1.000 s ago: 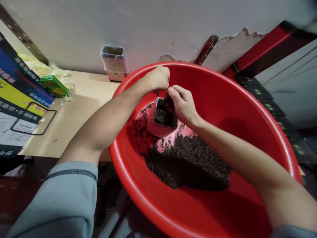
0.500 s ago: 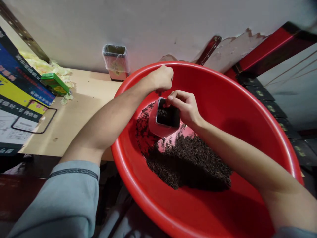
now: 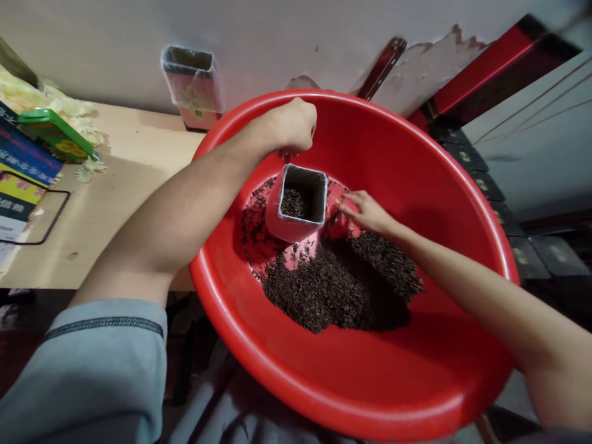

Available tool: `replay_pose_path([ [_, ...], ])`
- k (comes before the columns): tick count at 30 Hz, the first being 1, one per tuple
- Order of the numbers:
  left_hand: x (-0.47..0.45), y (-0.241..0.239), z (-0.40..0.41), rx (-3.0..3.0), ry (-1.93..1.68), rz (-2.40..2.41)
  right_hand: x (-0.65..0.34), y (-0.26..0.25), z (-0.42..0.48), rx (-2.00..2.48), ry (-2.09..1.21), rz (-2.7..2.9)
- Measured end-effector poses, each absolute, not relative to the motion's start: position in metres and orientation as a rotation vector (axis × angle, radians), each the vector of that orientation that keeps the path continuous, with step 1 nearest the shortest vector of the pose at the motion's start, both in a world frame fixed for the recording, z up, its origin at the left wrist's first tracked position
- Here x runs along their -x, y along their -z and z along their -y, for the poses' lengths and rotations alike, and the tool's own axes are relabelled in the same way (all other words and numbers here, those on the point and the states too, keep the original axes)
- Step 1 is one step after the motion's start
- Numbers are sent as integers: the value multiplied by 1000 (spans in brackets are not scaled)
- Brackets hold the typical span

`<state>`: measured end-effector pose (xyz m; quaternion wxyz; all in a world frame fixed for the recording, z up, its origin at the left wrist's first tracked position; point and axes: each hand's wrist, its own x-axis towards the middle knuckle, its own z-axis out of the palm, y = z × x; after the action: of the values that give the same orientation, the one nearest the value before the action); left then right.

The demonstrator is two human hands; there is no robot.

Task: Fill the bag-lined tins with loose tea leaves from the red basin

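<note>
"Box (image 3: 287, 228) first: where is it?"

"From way over here, I see it standing in the big red tub (image 3: 333, 404), toward the far left side. I can look down into its square top. Some dark bits (image 3: 293, 203) sit low inside, and thin clear plastic shows around the rim."

"And your right hand (image 3: 369, 213)?"

"I have it just to the right of the box, low in the tub. Its fingers are a little spread. I cannot tell if the tips touch the tub. It is right by a big heap (image 3: 314, 290) of dark bits."

"What about the left hand (image 3: 296, 126)?"

"It is up near the tub's far rim, above the back of the box, bent in like a fist. Its fingers are mostly hidden, so I cannot tell if it is pinching something or just pressed together."

"What else do you see?"

"A wood counter (image 3: 139, 148) on the left. A second box (image 3: 198, 102) stands on it by the wall, with clear plastic hanging over its top. A green pack (image 3: 58, 134) is further left. Past the tub, on the right, I see black boxes (image 3: 530, 258)."
</note>
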<state>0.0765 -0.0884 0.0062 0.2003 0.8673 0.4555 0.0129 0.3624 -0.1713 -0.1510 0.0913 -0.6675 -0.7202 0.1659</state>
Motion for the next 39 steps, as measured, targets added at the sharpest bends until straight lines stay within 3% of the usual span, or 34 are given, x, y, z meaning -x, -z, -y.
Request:
replay_pose_path([
  [3, -75, -5, 87, -2409, -62, -1259, -368, 190, 184, 2101, -723, 2239],
  [9, -73, -6, 87, -2458, -62, -1225, -347, 173, 232, 1386, -1530, 2464],
  [15, -75, -5, 88, -2505, -67, -1233, -320, 174, 248, 1461, -1192, 2497],
  [20, -76, -3, 87, -2472, -58, -1192, -290, 181, 268, 834, -1443, 2696],
  [24, -75, -2, 86, -2490, -59, -1166, -285, 182, 268, 1006, -1194, 2613],
  [28, -75, 0, 86, -2486, -65, -1155, -281, 185, 272, 756, -1466, 2666],
  [33, -76, 1, 84, -2509, -91, -1125, -272, 186, 279, 1019, -1334, 2580],
  [37, -74, 2, 81, -2535, -91, -1115, -266, 184, 278, 718, -1548, 2640],
  [39, -73, 3, 80, -2546, -99, -1107, -265, 184, 277, 810, -1460, 2588],
])
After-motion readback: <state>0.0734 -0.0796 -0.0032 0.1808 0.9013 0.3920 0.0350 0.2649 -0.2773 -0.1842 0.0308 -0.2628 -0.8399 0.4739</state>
